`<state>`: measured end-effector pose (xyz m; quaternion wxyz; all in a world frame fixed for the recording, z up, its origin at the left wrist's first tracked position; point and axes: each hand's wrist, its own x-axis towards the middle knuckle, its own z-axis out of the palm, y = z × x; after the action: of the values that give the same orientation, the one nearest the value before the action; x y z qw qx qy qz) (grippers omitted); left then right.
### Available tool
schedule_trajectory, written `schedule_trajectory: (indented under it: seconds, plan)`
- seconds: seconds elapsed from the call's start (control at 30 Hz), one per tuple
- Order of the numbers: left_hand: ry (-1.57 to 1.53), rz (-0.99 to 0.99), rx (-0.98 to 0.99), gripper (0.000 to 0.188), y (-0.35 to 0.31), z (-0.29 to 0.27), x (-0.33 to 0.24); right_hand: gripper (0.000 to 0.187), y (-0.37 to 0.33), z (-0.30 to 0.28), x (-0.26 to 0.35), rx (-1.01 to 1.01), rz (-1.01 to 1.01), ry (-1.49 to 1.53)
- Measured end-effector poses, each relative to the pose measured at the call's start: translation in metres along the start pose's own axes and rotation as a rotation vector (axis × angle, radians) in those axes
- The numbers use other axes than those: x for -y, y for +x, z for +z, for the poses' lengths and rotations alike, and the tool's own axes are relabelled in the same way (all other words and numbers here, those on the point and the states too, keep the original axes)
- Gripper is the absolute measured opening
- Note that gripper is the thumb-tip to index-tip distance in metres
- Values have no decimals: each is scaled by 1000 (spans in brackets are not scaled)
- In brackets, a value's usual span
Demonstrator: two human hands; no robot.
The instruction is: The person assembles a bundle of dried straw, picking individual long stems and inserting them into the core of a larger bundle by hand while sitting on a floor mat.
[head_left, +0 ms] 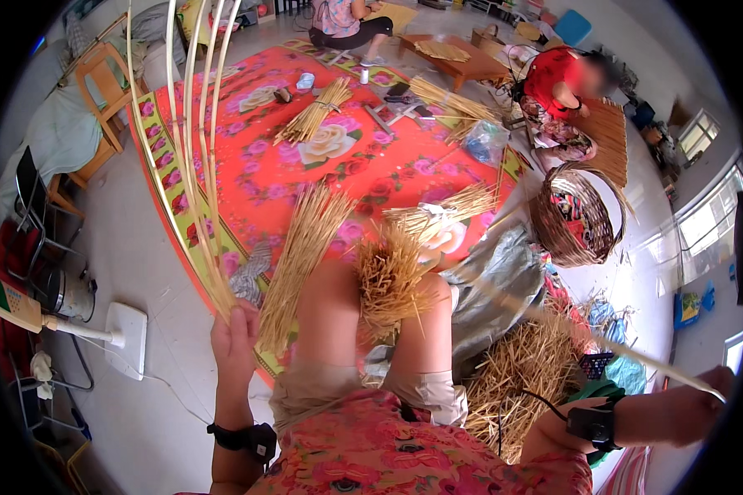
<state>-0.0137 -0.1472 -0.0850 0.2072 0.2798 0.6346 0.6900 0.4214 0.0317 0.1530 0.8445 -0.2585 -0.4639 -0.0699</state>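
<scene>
At the far left we see a white fan base (126,337) on the grey floor, and a wooden chair (101,78) further back. Our left hand (233,334) is raised and closed around the lower ends of a sheaf of long pale strips (191,157); we count about five of them, fanning upward and out of the top of the picture. Just right of that hand a bundle of short sticks (301,264) leans from the mat to our left knee, and a second, bristly bundle (390,276) rests between our knees. A third bundle (447,208) lies just beyond it on the red flowered mat (256,177). Further up the mat lie two more bundles, one (312,115) near the middle and one (452,103) to its right. We cannot count the single sticks in any of them.

Right of our knees is a loose heap of straw cuttings (524,371), and past it a round woven basket (576,216). Our right hand (698,404) is far out to the right, well apart from the left, pinched on the end of one long strip (553,318) that runs back toward the knee bundle. Each wrist wears one black band.

Two other people sit at the back: one at the top by a low table (454,58), one in red (557,78) at the right.
</scene>
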Motion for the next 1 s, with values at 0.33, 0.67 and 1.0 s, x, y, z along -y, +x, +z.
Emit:
schedule_trajectory:
  seconds: [0.33, 0.67, 1.0]
  plan:
    - [-50, 87, -84, 25, 2, 5, -9, 27, -71, 32, 25, 90, -178, -391]
    - [238, 152, -115, 21, 8, -1, -2, 20, -173, 92, 53, 806, 782, 721]
    - [163, -74, 276, 19, -5, -6, 22, 23, -183, 136, 17, 796, 957, 645]
